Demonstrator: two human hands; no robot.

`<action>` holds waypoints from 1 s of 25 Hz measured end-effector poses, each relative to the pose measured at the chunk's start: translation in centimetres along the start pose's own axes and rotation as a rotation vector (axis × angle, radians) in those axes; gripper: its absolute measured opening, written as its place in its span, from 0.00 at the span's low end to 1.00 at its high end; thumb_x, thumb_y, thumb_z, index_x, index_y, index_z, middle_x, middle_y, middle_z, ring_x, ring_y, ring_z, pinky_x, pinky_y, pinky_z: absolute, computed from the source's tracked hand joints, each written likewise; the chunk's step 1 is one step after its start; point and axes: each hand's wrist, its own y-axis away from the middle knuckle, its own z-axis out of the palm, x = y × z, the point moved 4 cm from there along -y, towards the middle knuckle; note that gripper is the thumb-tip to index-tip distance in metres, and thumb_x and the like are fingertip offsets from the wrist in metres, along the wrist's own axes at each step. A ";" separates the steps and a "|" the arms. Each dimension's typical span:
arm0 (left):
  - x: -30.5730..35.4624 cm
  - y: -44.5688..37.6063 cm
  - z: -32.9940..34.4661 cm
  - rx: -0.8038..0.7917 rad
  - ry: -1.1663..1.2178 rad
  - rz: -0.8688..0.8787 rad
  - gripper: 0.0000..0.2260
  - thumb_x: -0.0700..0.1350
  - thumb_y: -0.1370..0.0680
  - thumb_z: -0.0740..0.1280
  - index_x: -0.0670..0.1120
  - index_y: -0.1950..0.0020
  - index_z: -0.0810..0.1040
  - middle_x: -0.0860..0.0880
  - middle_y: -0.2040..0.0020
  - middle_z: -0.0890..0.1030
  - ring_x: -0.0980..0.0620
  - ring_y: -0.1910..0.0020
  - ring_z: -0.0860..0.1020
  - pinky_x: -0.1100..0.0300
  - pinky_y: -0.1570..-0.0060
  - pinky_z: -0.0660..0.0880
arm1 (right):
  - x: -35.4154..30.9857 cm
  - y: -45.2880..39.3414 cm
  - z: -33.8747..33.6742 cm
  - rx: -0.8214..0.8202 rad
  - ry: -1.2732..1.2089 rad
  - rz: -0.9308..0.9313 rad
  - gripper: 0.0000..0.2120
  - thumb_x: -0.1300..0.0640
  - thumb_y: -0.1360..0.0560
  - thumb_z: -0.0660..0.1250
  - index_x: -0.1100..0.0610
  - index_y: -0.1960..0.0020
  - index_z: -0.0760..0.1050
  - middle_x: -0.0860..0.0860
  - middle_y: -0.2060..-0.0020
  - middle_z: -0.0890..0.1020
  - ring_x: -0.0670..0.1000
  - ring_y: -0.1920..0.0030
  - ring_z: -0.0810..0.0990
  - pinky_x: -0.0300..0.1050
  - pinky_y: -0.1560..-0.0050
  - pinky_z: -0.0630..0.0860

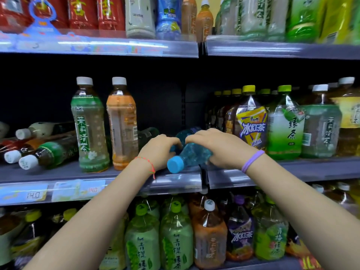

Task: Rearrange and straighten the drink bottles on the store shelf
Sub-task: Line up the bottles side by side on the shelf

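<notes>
Both hands on one blue bottle lying on its side at the front of the middle shelf, blue cap toward the viewer, pointing to about 7 o'clock. Left hand curled at the bottle's neck and shoulder, red string bracelet on that wrist. Right hand clamped over the bottle's body from above, fingers wrapped across the top, purple band on the wrist. Second blue bottle just behind, at 12 o'clock of the held one, mostly hidden by the hands.

At 9 o'clock of the hands, two bottles upright side by side — a green-label tea bottle with white cap and an orange-label bottle with white cap. Further out at 9 o'clock, several bottles toppled, lying flat with white caps toward the shelf edge, stacked loosely against each other. Dark bottle lying down behind the orange one.

At 3 o'clock, large bottles standing in rows: yellow-label iced tea, green tea, pale green jasmine tea.

Price tags along the shelf rail at 8 o'clock — blurred. More bottles upright on the shelves at 12 and 6 o'clock.
</notes>
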 end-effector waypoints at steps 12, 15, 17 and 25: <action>3.1 2.1 -10.6 1.080 0.033 0.120 0.19 0.55 0.20 0.63 0.38 0.45 0.75 0.41 0.55 0.80 0.39 0.57 0.79 0.49 0.60 0.73 | 1.4 -2.9 -0.6 0.490 -0.731 0.505 0.34 0.47 0.23 0.69 0.57 0.25 0.56 0.59 0.36 0.75 0.60 0.36 0.75 0.50 0.40 0.71; 2.9 -0.7 -12.3 0.950 0.394 0.090 0.17 0.57 0.20 0.64 0.42 0.45 0.71 0.45 0.54 0.77 0.45 0.57 0.77 0.49 0.53 0.75 | 1.7 -3.5 -0.1 0.489 -0.719 0.537 0.38 0.47 0.24 0.71 0.57 0.24 0.55 0.59 0.35 0.75 0.61 0.37 0.76 0.52 0.40 0.74; 2.2 -2.6 -11.6 0.793 0.644 -0.013 0.17 0.58 0.22 0.65 0.46 0.44 0.69 0.48 0.56 0.79 0.44 0.59 0.81 0.49 0.53 0.78 | 1.6 -3.4 0.2 0.450 -0.666 0.555 0.42 0.48 0.27 0.74 0.56 0.23 0.52 0.59 0.35 0.75 0.62 0.39 0.77 0.54 0.42 0.76; -0.1 -2.2 -6.3 0.590 0.804 -0.322 0.19 0.58 0.23 0.68 0.44 0.42 0.73 0.51 0.52 0.79 0.48 0.50 0.79 0.58 0.55 0.70 | 1.8 -3.1 1.1 0.410 -0.532 0.647 0.42 0.48 0.24 0.72 0.60 0.22 0.51 0.62 0.32 0.70 0.63 0.38 0.76 0.52 0.46 0.75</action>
